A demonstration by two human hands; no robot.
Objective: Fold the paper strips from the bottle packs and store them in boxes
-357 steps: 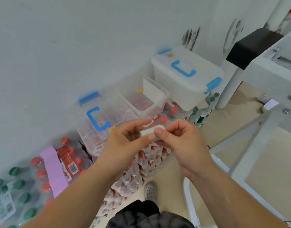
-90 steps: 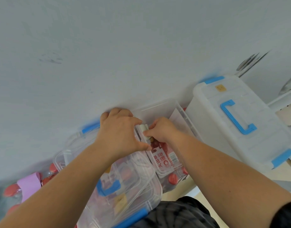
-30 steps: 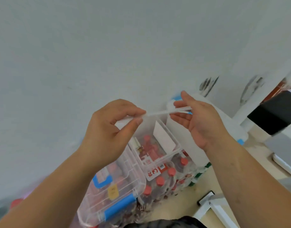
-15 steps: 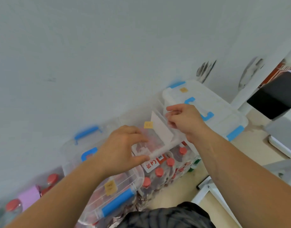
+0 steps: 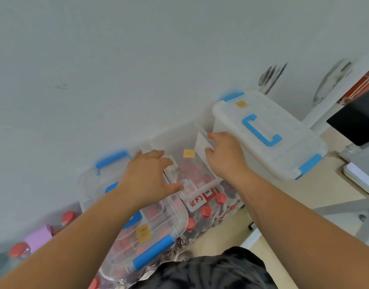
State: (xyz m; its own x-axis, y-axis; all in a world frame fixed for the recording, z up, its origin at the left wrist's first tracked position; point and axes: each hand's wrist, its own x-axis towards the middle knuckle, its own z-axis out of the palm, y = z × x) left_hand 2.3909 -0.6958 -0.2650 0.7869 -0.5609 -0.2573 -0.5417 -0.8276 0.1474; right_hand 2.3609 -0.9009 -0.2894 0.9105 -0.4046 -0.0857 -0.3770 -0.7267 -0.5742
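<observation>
Reaching into the open clear box (image 5: 202, 184), we rest our left hand (image 5: 148, 178) on its near-left rim, fingers spread — a folded paper strip (image 5: 172, 166) under the fingertips. Our right hand (image 5: 225, 157) pinches a white card (image 5: 201, 142) at the far-right corner.

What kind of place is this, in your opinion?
Probably a storeroom corner: shrink-wrapped packs of red-capped bottles stacked against a plain white wall, with clear plastic blue-handled storage boxes on top.
</observation>
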